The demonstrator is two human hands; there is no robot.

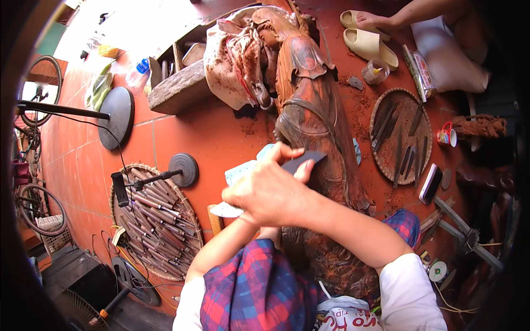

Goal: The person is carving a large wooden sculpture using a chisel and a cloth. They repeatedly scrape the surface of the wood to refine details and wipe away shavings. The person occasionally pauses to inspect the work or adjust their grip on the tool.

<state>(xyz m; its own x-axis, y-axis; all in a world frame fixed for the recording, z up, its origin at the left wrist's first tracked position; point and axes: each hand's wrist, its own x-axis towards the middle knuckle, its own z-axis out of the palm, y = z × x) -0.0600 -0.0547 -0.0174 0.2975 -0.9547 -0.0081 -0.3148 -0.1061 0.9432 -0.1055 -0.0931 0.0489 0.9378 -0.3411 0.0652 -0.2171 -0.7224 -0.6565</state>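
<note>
My right hand [268,185] is closed, with a dark sheet like sandpaper [305,162] pinched between thumb and index finger. It is above the left flank of a carved wooden statue [317,121], which lies lengthwise with its head at the far end. Whether the sheet touches the wood cannot be told. My left forearm [223,243] runs under the right hand, which hides my left hand and its fingers. Beside that wrist a white scrap [226,210] sticks out. Pale blue cloth or paper [239,172] shows just beyond my hands.
Left is a basket of wooden-handled tools [160,231] beside a round-based stand [184,170]. A shallow basket [376,105] with dark tools lies right, near a phone [431,183] and red cup [446,135]. Another person's hand [372,21] touches cream slippers [369,47]. Stained cloth [234,66] drapes a wooden block [179,91].
</note>
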